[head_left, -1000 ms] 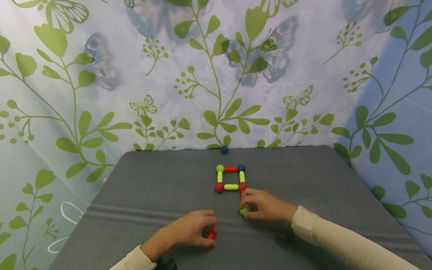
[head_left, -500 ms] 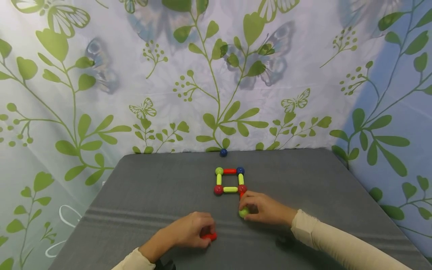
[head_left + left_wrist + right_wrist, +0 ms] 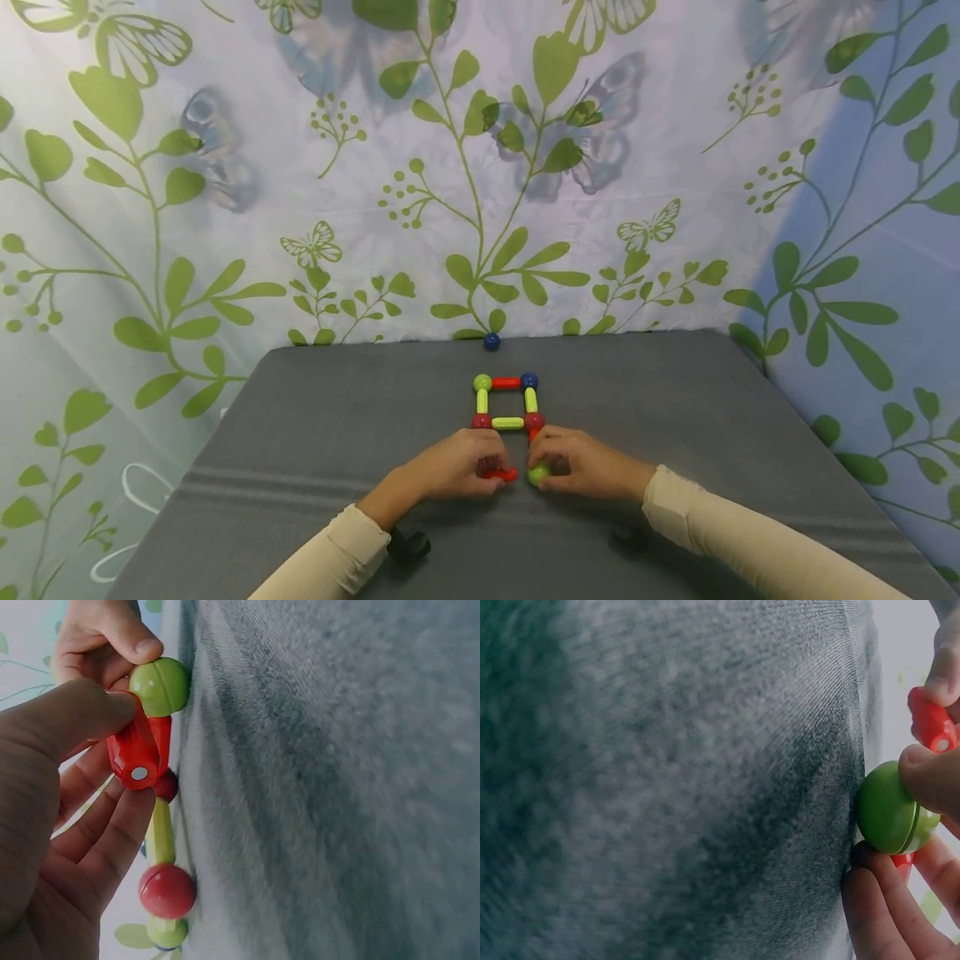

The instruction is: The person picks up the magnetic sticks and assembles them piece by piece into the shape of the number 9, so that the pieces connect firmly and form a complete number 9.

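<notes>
My left hand [image 3: 453, 462] pinches a red magnetic rod [image 3: 135, 746] between thumb and fingers, its pale round end showing. Just to the right, my right hand [image 3: 592, 462] grips a green ball [image 3: 886, 808] that rests on the grey cloth. From that ball a second red rod [image 3: 535, 434] runs back to a red ball [image 3: 534, 421], one corner of a square of balls and rods. The square's other corners are a blue ball [image 3: 529, 382], a green ball [image 3: 482, 382] and a red ball [image 3: 482, 422], the last partly behind my left hand.
A loose blue ball [image 3: 491, 342] sits at the table's back edge, against the leaf-patterned curtain [image 3: 360, 167]. Grey cloth covers the table [image 3: 322, 400]. A dark object [image 3: 408, 546] shows under my left wrist.
My left hand has moved forward and right with the red rod, now close to the green ball. The right hand keeps its grip on that ball.
</notes>
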`<state>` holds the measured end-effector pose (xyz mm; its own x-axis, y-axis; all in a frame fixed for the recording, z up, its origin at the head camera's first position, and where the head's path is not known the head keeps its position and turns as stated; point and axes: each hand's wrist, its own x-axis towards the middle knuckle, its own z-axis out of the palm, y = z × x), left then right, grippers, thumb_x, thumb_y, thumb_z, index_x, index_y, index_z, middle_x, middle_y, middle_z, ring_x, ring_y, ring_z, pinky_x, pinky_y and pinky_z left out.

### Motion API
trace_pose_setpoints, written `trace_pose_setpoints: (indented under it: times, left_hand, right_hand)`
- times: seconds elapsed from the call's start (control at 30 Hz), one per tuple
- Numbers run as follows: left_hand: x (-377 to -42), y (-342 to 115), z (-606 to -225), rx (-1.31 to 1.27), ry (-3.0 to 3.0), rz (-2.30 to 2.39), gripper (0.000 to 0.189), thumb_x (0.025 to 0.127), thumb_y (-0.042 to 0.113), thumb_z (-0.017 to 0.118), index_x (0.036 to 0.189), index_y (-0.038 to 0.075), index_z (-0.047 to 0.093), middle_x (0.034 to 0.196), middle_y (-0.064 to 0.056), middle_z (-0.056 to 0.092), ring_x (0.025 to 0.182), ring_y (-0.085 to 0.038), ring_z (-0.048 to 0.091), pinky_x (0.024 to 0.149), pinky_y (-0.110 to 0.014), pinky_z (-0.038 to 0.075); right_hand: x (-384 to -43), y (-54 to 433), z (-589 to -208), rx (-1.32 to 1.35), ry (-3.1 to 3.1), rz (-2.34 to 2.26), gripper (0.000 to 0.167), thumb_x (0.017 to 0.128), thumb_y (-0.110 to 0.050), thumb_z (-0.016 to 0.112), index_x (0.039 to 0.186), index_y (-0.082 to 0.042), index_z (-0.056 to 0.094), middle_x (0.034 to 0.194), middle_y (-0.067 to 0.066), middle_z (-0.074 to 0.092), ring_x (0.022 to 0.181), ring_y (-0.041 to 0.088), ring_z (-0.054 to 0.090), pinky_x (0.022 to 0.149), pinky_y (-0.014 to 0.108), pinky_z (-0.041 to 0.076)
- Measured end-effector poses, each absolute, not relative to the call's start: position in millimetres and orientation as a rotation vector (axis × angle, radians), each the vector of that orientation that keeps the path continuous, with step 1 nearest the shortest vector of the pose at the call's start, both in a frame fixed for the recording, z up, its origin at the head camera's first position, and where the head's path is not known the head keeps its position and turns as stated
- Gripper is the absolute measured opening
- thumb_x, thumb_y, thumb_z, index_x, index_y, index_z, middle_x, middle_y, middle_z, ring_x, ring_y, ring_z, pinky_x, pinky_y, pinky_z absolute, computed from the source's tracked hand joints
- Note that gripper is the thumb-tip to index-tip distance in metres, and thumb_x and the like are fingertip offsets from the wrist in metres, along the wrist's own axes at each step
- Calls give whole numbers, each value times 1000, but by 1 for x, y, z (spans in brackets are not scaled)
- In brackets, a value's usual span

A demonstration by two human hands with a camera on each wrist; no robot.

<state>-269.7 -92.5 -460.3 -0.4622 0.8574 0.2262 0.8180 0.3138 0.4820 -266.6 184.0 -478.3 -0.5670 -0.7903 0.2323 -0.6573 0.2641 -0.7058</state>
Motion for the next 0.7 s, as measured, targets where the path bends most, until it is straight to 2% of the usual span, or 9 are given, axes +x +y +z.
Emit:
trace_pose_setpoints:
  times: [0.17,0.37,0.7]
  left_hand:
    - [-275,-84,-468,1615,2453,802,13,91,12,75,102,17,72,94,11,60,80,2,52,71,-9,45]
    - [-277,-79,-470,1642,2445,790,13,90,12,76,102,17,72,94,11,59,81,3,51,71,-9,44]
    - [-278,-76,-467,1688,2431,830,14,89,10,77,102,14,73,97,8,62,85,2,53,77,-9,46]
  right_hand:
    - [-264,182,-478,-1376,2345,-1205,27,86,0,79,109,-10,69,113,7,61,98,22,65,80,41,58]
    - [-257,177,-465,-1410,2328,-1245,28,84,9,78,107,-4,69,109,12,61,94,28,65,79,43,59]
    - [-269,184,-481,-1370,2331,-1238,30,85,3,79,109,-12,69,112,8,61,96,23,65,80,42,58]
